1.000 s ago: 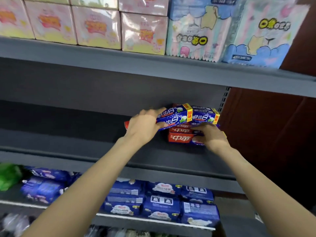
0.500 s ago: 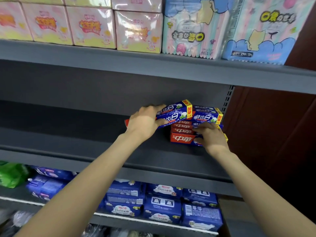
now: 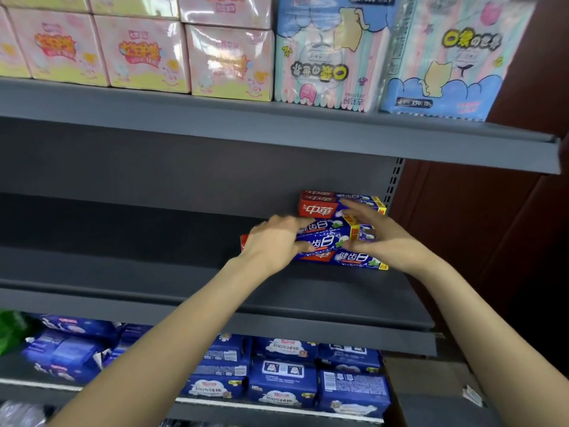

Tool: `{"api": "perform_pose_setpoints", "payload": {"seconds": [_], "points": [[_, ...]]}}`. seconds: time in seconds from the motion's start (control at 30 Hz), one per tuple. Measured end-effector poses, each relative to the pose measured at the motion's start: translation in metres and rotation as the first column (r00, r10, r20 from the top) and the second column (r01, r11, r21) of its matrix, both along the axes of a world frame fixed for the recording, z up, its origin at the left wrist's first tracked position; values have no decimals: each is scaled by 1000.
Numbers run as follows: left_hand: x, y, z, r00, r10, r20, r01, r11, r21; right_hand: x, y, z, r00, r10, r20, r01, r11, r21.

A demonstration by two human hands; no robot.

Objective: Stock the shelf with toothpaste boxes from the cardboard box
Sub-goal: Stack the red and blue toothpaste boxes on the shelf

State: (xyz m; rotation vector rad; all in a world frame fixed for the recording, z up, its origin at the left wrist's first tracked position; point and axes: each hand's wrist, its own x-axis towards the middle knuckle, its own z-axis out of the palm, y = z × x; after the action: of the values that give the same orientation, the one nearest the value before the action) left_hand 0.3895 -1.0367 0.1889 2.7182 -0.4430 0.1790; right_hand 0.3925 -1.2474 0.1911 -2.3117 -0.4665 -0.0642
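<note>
**Boxes going onto the shelf**

The left hand (image 3: 272,245) gripped the near end of a toothpaste box (image 3: 323,241), fingers curled over its top. The right hand (image 3: 381,241) lay with straight fingers against the stack (image 3: 338,204), grasping nothing. Several boxes already sat at the right end of the shelf (image 3: 184,272); most of it looked bare, so plenty seemed left. The cardboard box was out of view.

2 hands (image 3: 274,241), roughly 6 toothpaste boxes (image 3: 323,240), 3 shelves (image 3: 277,291).
</note>
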Motion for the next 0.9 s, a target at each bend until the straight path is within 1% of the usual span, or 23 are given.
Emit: {"api": "perform_pose_setpoints", "payload": {"seconds": [0.03, 0.07, 0.1, 0.2, 0.3, 0.37, 0.4, 0.53, 0.63, 0.73, 0.9], "points": [[0, -4, 0, 1000, -21, -3, 21, 1000, 0, 0, -2, 1, 998, -15, 68, 23, 992, -126], [0, -8, 0, 999, -47, 2, 47, 999, 8, 0, -4, 0, 989, -47, 139, 75, 976, -205], [-1, -11, 1, 997, -77, 11, 76, 997, 21, 1, -6, -1, 978, -82, 189, 126, 965, -229], [0, -17, 0, 993, -118, 23, 116, 990, 85, -3, -16, -5, 968, -145, 204, 185, 964, -194], [5, -12, -5, 995, -86, -45, 92, 980, 176, -8, -32, -18, 956, -178, 233, 223, 957, -183], [6, -12, -13, 993, -69, -100, 82, 988, 133, -9, -40, -29, 946, -222, 235, 266, 948, -176], [6, -14, -17, 992, -65, -103, 77, 990, 118, -10, -42, -34, 945, -240, 224, 281, 944, -173], [14, -25, -27, 996, -83, -30, 87, 982, 166, -8, -44, -52, 930, -295, 220, 334, 928, -167], [20, -31, -31, 993, -105, -44, 112, 970, 214, -5, -45, -58, 927, -304, 218, 351, 908, -228], [20, -35, -34, 994, -89, -69, 104, 961, 258, -3, -46, -59, 930, -307, 201, 353, 898, -263], [17, -38, -39, 995, -93, -33, 99, 955, 279, -4, -46, -60, 925, -320, 207, 369, 887, -277]]}}
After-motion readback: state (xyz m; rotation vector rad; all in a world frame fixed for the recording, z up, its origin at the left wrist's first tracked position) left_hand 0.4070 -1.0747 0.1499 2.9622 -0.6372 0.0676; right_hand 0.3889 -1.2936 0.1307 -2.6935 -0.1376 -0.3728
